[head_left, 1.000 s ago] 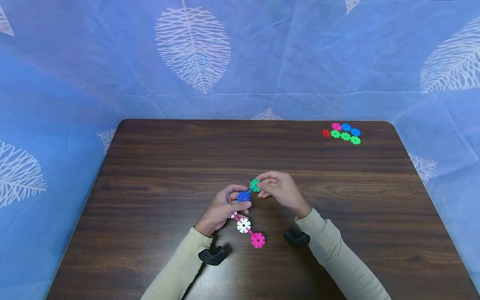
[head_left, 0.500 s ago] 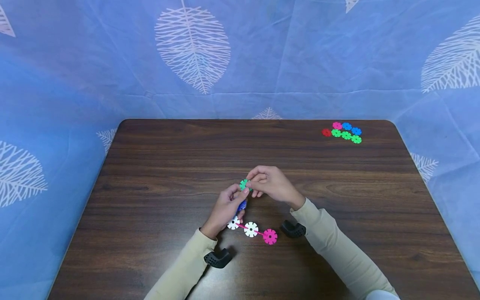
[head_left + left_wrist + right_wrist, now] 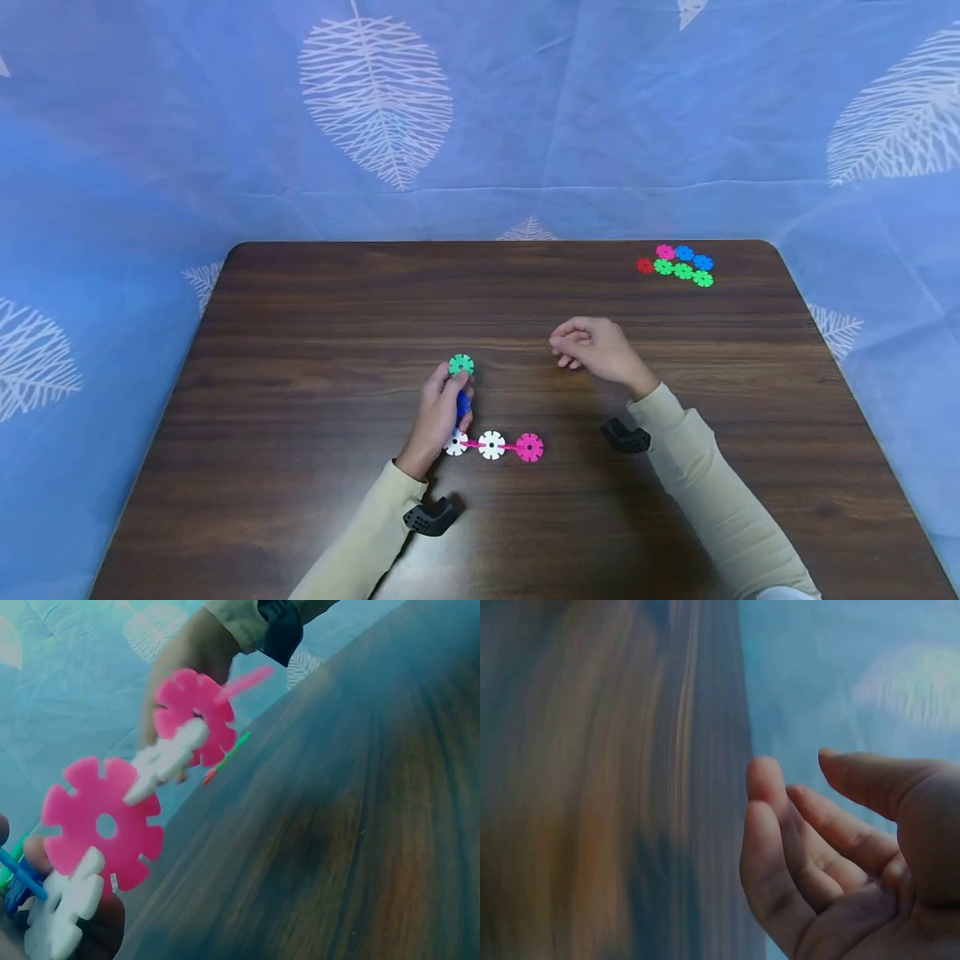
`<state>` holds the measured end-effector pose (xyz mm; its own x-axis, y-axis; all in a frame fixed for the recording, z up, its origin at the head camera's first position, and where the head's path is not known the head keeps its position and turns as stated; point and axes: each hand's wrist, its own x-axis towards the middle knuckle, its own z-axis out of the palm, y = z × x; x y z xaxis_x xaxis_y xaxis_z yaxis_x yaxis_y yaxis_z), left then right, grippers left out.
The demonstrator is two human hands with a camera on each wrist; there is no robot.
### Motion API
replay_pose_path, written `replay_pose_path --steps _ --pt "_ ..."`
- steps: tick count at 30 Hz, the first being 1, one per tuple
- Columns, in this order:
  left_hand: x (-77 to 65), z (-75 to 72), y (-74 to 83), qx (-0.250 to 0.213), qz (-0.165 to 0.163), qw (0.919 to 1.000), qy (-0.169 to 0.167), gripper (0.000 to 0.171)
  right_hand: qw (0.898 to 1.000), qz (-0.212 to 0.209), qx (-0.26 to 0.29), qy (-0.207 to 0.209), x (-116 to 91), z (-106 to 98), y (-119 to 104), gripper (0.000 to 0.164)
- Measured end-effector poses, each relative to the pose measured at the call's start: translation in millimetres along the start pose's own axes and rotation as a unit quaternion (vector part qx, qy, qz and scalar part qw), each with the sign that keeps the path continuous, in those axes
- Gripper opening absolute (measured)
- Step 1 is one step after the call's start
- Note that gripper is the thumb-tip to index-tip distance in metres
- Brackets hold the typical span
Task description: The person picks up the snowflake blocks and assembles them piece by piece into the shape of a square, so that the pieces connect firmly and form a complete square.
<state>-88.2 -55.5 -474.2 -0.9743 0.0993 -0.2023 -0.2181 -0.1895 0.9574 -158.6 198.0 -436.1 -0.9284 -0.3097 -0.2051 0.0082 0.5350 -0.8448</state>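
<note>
My left hand (image 3: 433, 417) grips a chain of notched plastic snowflake discs joined edge to edge. At its far end a green disc (image 3: 461, 365) pokes out past the thumb, and a blue disc (image 3: 464, 406) sits partly covered by the fingers. From a white disc (image 3: 455, 442) near the palm the chain bends right to another white disc (image 3: 492, 445) and a pink disc (image 3: 529, 447). Edge-on pink discs link these; in the left wrist view one large pink disc (image 3: 105, 825) faces the camera. My right hand (image 3: 600, 352) hovers apart to the right, fingers loosely bent, holding nothing.
Loose discs lie at the table's far right: a red disc (image 3: 645, 266), a pink one, two blue ones and several green discs (image 3: 682, 272). The brown wooden table (image 3: 337, 317) ends at a blue leaf-patterned cloth (image 3: 525, 108).
My right hand has let go of the green disc and moved away to the right. The left hand has shifted slightly left, and the chain has turned so its white-and-pink row lies level.
</note>
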Motion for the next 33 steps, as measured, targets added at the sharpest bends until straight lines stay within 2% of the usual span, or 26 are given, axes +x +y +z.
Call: replay_pose_path --steps 3,7,10,13,19,26,30,33 --pt "1.0 -4.0 3.2 -0.007 -0.008 0.9998 0.018 0.024 0.997 0.035 -0.047 0.045 6.6 -28.1 20.7 0.030" --pt "1.3 -8.9 5.4 -0.011 -0.015 0.9992 0.034 0.024 0.987 0.082 -0.101 0.094 15.4 -65.9 47.4 0.032" --pt "1.4 -12.7 4.2 -0.008 -0.017 0.9991 0.039 0.027 0.979 0.104 -0.117 0.127 23.6 -88.4 63.9 0.031" --pt "1.6 -16.0 1.5 -0.007 -0.019 0.9989 0.041 0.031 0.974 0.111 -0.117 0.157 33.3 -102.5 73.9 0.030" --pt "1.3 -19.6 -2.8 -0.022 -0.024 0.9980 0.054 0.035 0.964 0.129 -0.113 0.201 57.1 -110.8 85.7 0.046" --pt "1.0 -19.6 -2.3 -0.014 -0.030 0.9976 0.061 0.038 0.931 0.195 -0.208 0.226 78.6 -114.2 94.9 0.059" --pt "2.1 -19.7 0.3 -0.012 -0.029 0.9975 0.064 0.037 0.924 0.218 -0.229 0.216 84.9 -118.5 95.0 0.059" --pt "2.9 -20.4 1.7 -0.017 -0.029 0.9973 0.065 0.035 0.923 0.222 -0.230 0.214 88.1 -119.7 93.8 0.055"
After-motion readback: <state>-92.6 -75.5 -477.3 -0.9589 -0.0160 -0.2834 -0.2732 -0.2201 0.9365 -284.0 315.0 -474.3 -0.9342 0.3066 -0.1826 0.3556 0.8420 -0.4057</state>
